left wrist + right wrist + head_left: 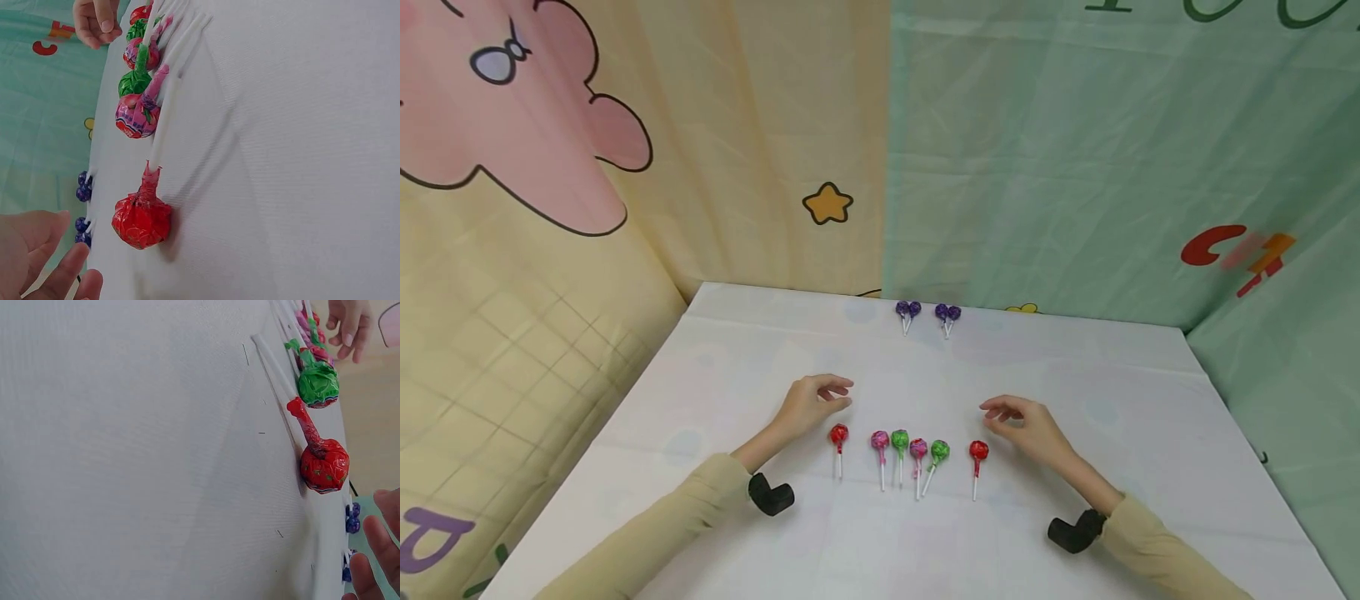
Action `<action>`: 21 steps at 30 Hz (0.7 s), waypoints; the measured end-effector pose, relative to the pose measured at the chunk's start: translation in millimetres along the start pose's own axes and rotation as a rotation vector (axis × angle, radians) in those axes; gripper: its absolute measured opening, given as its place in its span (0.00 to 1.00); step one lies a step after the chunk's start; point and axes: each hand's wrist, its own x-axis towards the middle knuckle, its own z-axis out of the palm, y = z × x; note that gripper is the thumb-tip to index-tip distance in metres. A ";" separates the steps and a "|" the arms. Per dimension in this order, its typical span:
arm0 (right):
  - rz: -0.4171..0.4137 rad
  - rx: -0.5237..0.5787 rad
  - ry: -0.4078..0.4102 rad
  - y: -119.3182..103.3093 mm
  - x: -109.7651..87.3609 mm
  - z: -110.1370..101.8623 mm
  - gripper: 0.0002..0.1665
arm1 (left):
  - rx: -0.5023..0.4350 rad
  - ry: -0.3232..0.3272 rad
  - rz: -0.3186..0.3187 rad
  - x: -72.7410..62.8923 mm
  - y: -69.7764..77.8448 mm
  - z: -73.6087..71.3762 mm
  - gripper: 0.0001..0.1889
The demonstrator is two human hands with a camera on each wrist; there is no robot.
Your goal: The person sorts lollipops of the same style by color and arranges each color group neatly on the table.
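My left hand (811,400) hovers over the table just above a red lollipop (838,434), its fingers loosely bent with nothing between them. On the other side, my right hand (1026,423) is held near a second red lollipop (978,451), also holding nothing. Between the two red ones lie a pink lollipop (880,440), a green lollipop (900,440), another pink lollipop (918,448) and another green lollipop (939,451), sticks toward me. The left wrist view shows the left red lollipop (142,219) close up; the right wrist view shows the right one (325,465).
Two pairs of purple lollipops, one on the left (908,309) and one on the right (948,313), lie near the far edge of the white table (737,333). Printed curtains (1037,167) hang behind and beside it. Both wrists carry black camera mounts (771,495).
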 end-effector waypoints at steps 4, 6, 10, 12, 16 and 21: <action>0.010 0.012 -0.015 -0.8 -5.2 1.2 0.14 | -0.008 -0.022 -0.021 -7.1 -4.0 -0.6 0.14; 0.008 0.020 -0.024 -1.0 -7.3 1.7 0.14 | -0.012 -0.031 -0.030 -10.5 -5.2 -0.7 0.15; 0.004 0.021 -0.036 -0.6 -10.5 3.1 0.14 | -0.019 -0.042 -0.047 -16.4 -6.4 -0.7 0.15; 0.003 0.016 -0.038 -0.6 -11.9 3.7 0.13 | -0.026 -0.049 -0.066 -18.9 -6.9 -0.4 0.15; -0.003 0.014 -0.043 -0.3 -14.0 5.3 0.13 | -0.027 -0.066 -0.097 -22.5 -7.3 0.6 0.16; -0.002 0.026 -0.069 0.2 -16.4 6.5 0.14 | -0.015 -0.097 -0.099 -25.1 -8.0 2.1 0.18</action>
